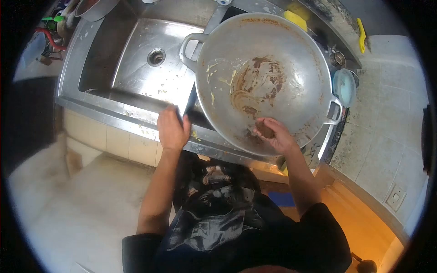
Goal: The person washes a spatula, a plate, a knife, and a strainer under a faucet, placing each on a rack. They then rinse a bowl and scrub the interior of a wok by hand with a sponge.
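A large grey metal wok [298, 59] with two loop handles sits over the right side of the steel sink unit, facing up. Brown residue and pale yellow streaks mark its inner surface. My right hand [281, 135] is inside the near part of the wok, fingers curled round a brown scouring pad [265, 130]; the pad is partly hidden by the hand. My left hand [173, 131] lies on the front rim of the sink [136, 123], left of the wok, fingers stretched out and holding nothing.
The left basin [141, 54] has a drain [156, 57] and food bits. A yellow sponge [296, 20] lies behind the wok. A turquoise bowl [347, 88] stands at its right. A yellow-handled tool [361, 35] is at the back right, a metal pot [96, 10] at the back left.
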A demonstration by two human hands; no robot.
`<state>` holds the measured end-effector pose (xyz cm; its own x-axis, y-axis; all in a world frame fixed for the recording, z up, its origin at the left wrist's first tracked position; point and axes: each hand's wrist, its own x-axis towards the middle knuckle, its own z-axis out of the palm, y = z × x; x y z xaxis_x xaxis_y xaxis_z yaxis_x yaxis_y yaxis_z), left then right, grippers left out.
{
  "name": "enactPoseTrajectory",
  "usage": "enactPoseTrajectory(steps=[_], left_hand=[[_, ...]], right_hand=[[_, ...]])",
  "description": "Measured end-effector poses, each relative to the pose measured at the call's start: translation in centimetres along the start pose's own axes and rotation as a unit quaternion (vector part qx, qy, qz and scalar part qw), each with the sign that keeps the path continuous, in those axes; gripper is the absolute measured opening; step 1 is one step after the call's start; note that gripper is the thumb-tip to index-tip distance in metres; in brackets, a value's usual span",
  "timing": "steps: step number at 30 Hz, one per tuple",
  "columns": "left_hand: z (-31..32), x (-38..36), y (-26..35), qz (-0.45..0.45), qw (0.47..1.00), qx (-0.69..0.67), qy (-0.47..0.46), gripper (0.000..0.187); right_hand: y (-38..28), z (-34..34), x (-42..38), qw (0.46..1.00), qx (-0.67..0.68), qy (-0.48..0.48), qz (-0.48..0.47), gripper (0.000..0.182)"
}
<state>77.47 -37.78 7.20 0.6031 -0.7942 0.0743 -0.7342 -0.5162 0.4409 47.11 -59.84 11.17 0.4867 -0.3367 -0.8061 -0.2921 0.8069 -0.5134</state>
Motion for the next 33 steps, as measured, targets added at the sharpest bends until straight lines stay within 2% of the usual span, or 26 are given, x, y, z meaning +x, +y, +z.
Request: enactPoseTrajectory(steps=[1, 5, 8, 10, 11, 13, 14, 16, 17, 18, 19, 20, 22, 26, 28, 33], left_hand=[[-0.1, 0.0, 0.1, -0.002, 1.0, 0.001, 0.001, 0.046], [-0.1, 0.1, 0.3, 0.011, 1.0, 0.003, 0.02, 0.044], [-0.1, 0.0, 0.3, 0.017, 0.999, 0.006, 0.028, 0.044], [-0.1, 0.0, 0.3, 0.017, 1.0, 0.011, 0.023, 0.043], [-0.1, 0.0, 0.3, 0.016, 1.0, 0.016, 0.021, 0.043], [0.1, -0.1, 0.2, 0.019, 0.999, 0.02, 0.026, 0.043], [0.2, -0.1, 0.1, 0.023, 0.999, 0.025, 0.032, 0.042], [0.1, -0.1, 0.1, 0.023, 0.999, 0.02, 0.032, 0.042], [0.1, 0.0, 0.2, 0.025, 0.999, 0.016, 0.035, 0.042], [0.1, -0.1, 0.2, 0.025, 0.999, 0.015, 0.033, 0.042], [0.1, -0.1, 0.2, 0.02, 0.999, 0.011, 0.028, 0.041], [0.0, 0.0, 0.2, 0.014, 1.0, 0.007, 0.023, 0.04], [0.2, 0.0, 0.0, 0.022, 0.999, 0.015, 0.036, 0.04], [0.1, 0.0, 0.3, 0.022, 0.999, 0.021, 0.034, 0.039], [0.0, 0.0, 0.2, 0.02, 0.999, 0.022, 0.035, 0.039], [0.0, -0.1, 0.3, 0.018, 0.999, 0.008, 0.027, 0.042]], right_hand=[[-0.4, 0.1, -0.4, 0.996, 0.086, 0.0, -0.005, 0.035], [-1.7, 1.3, -1.2, 0.99, 0.139, 0.027, -0.002, 0.035], [-1.6, 0.5, -0.5, 0.983, 0.155, 0.087, -0.038, 0.029], [-1.5, -0.4, 0.2, 0.992, 0.059, 0.102, -0.054, 0.026], [-1.4, -0.8, 0.5, 0.991, 0.059, 0.103, -0.054, 0.026], [-1.6, -0.7, 0.5, 0.993, -0.041, 0.109, -0.028, 0.024], [-1.4, -0.5, 0.5, 0.993, -0.041, 0.11, -0.026, 0.024], [-0.9, 0.3, 0.6, 0.971, -0.188, 0.14, -0.051, 0.034], [-0.5, 0.3, 0.7, 0.971, -0.187, 0.141, -0.049, 0.034], [-0.1, 0.1, 1.0, 0.927, -0.348, 0.131, -0.057, 0.039], [0.3, 0.1, 1.4, 0.856, -0.499, 0.116, -0.064, 0.044], [1.4, 0.0, 1.7, 0.856, -0.5, 0.115, -0.064, 0.044], [3.5, 0.8, 1.7, 0.821, -0.529, 0.098, -0.192, 0.044], [4.2, 1.9, 1.8, 0.794, -0.551, 0.022, -0.256, 0.039], [4.9, 2.2, 1.4, 0.739, -0.593, 0.015, -0.32, 0.034], [4.3, 1.7, -0.8, 0.759, -0.58, -0.004, -0.295, 0.028]])
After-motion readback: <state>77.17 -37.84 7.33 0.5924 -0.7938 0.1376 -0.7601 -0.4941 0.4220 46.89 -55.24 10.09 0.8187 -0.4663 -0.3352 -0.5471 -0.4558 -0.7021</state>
